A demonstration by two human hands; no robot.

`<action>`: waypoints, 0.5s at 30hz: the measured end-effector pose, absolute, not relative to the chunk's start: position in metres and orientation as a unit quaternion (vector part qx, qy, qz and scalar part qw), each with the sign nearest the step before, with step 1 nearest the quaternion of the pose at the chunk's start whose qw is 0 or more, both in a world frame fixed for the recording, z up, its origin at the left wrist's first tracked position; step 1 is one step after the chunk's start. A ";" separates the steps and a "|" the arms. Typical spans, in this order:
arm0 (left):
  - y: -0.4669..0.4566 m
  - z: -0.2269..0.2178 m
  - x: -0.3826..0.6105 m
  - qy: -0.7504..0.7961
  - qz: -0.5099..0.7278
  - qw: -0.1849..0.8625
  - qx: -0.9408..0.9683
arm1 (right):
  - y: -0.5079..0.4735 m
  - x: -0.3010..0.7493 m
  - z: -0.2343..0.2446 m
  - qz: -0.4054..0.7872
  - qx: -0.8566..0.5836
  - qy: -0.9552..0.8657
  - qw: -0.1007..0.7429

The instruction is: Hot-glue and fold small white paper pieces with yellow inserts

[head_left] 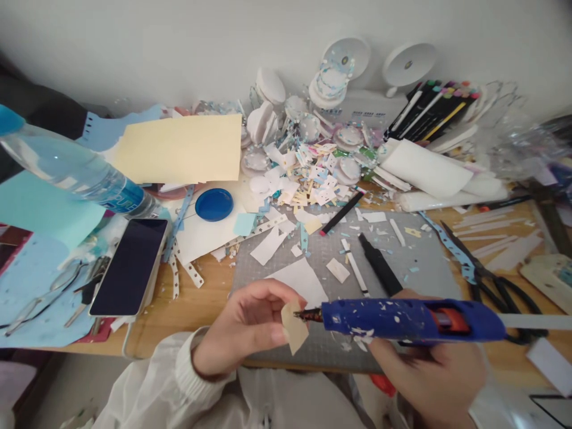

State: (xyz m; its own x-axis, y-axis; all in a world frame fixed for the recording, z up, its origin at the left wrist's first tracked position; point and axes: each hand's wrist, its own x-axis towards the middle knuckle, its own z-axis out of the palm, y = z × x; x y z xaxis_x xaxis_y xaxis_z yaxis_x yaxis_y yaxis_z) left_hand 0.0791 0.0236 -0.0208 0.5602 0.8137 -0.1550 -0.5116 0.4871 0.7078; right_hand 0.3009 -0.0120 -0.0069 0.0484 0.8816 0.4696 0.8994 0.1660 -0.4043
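Observation:
My left hand (243, 330) pinches a small cream paper piece (294, 326) between thumb and fingers, just above the near edge of the grey cutting mat (415, 262). My right hand (431, 369) grips a blue hot glue gun (411, 320) from below. The gun lies level, and its dark nozzle (308, 314) touches the paper piece. White flecks stick to the gun's body.
A phone (129, 266) lies left of the mat, beside a tilted water bottle (75, 173) and a blue lid (214, 204). Black scissors (491, 280) rest at right. Paper scraps (313, 179), cream card (179, 148), markers (435, 110) and white discs crowd the back.

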 end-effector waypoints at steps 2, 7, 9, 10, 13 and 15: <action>0.025 -0.020 0.080 0.247 0.402 0.824 0.315 | -0.013 0.299 -0.006 -0.002 -0.656 -0.679 0.330; 0.026 -0.019 0.080 0.254 0.404 0.813 0.333 | -0.014 0.301 -0.006 -0.004 -0.657 -0.677 0.332; 0.026 -0.018 0.080 0.256 0.403 0.814 0.332 | -0.014 0.303 -0.006 -0.009 -0.653 -0.687 0.320; 0.026 -0.018 0.080 0.257 0.402 0.814 0.331 | -0.014 0.303 -0.006 -0.016 -0.647 -0.695 0.314; 0.026 -0.018 0.080 0.260 0.403 0.812 0.332 | -0.013 0.306 -0.008 -0.039 -0.634 -0.703 0.321; 0.026 -0.019 0.080 0.258 0.403 0.811 0.335 | -0.013 0.309 -0.009 -0.015 -0.644 -0.686 0.339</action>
